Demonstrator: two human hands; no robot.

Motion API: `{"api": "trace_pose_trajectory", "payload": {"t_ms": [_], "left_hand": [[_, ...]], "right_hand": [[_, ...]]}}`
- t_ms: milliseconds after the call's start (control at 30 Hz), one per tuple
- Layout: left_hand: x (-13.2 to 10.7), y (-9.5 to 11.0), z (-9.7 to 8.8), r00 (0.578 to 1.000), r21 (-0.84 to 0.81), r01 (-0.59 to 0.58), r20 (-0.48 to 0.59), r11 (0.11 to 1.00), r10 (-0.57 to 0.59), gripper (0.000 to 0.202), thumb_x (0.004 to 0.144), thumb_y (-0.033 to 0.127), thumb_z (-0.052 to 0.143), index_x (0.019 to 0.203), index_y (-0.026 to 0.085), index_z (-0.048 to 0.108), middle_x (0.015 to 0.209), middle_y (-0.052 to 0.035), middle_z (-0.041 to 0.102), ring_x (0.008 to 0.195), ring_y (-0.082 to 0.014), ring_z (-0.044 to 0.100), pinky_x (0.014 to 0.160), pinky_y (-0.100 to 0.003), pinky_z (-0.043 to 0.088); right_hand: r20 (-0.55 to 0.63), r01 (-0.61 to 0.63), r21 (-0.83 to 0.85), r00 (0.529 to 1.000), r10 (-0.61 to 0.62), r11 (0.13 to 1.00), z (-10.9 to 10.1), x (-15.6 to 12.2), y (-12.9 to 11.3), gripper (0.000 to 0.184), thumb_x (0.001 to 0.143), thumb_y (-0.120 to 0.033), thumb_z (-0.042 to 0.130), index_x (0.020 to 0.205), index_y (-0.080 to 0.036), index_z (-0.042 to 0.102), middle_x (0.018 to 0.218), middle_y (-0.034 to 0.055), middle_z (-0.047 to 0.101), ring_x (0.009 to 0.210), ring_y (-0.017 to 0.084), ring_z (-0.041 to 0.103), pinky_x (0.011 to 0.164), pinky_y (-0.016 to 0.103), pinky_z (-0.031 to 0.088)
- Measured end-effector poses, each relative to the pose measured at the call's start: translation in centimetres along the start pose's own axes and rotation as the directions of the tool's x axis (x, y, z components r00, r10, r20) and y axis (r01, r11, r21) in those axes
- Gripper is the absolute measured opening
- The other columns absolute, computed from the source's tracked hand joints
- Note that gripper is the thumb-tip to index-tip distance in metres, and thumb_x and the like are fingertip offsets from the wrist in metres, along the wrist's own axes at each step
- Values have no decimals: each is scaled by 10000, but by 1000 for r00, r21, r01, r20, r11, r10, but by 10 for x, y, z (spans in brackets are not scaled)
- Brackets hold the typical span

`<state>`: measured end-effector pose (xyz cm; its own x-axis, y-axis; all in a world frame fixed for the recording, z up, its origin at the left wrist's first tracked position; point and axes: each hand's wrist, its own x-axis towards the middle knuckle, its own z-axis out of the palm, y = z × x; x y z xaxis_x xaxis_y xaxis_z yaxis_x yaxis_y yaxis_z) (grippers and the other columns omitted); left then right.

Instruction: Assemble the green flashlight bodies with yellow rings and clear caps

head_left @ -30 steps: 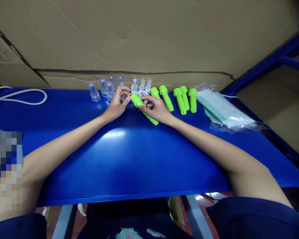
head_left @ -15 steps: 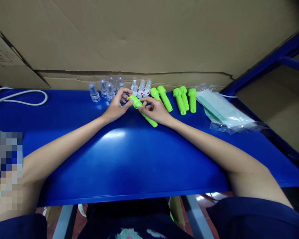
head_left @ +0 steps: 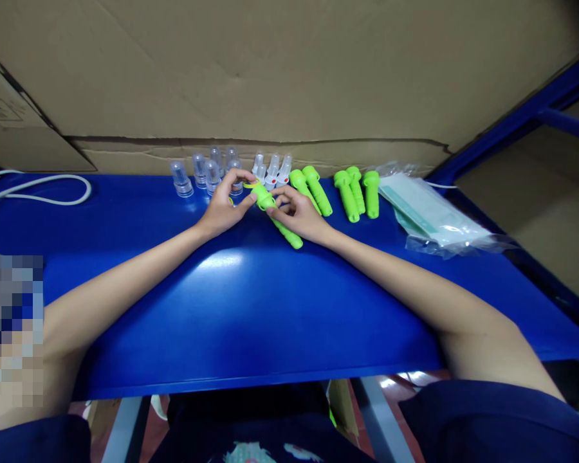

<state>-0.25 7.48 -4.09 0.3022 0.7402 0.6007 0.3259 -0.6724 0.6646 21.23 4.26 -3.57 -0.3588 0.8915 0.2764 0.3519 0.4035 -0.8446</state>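
My right hand grips a bright green plastic handle piece that lies slanted over the blue table. My left hand pinches the wide head end of that same piece, thumb and fingers closed on it; a thin yellow-green ring shows at the head. Just behind the hands stand several clear plastic caps and three white nozzles with red dots.
Several more green handle pieces lie in a row to the right. A clear bag of flat packs rests at the far right. A white cable curls at the far left. Cardboard walls the back.
The held green piece has turned slightly between the hands, and my left fingers have shifted on its head end. Both arms stay where they were.
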Motion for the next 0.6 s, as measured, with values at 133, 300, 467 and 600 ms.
{"api": "trace_pose_trajectory", "payload": {"t_ms": [133,300,467,600], "left_hand": [[1,-4,2,1000,-79,20,21,997,-18,281,897,242,656,1158,218,551,1206,-67,704,1151,-186,685,1001,-330,522],[2,-12,3,993,-221,112,59,969,-101,353,904,305,719,1182,228,515,1228,-75,683,1009,-134,720,887,-258,571],[4,-17,3,998,-315,67,31,947,-60,315,912,360,738,1118,206,556,1158,-70,686,1002,-123,715,916,-247,590],[4,-14,5,997,-419,71,31,905,-64,358,858,385,807,1070,197,588,1071,-34,688,968,-103,719,897,-216,590]], "right_hand": [[-10,-1,21,1000,2,1000,1,0,1,452,812,-531,698,1112,-243,522,778,-36,526,572,116,465,566,273,347],[-26,2,38,1000,-1,999,2,-1,3,406,839,-482,688,1118,-239,522,765,-40,536,568,116,460,560,272,352],[-27,46,38,999,-45,998,3,-1,7,364,874,-430,673,1124,-212,523,753,-43,555,555,104,466,560,262,353],[-15,90,48,996,-90,995,3,0,12,347,887,-406,667,1124,-195,523,743,-49,556,549,91,469,548,242,344]]}}
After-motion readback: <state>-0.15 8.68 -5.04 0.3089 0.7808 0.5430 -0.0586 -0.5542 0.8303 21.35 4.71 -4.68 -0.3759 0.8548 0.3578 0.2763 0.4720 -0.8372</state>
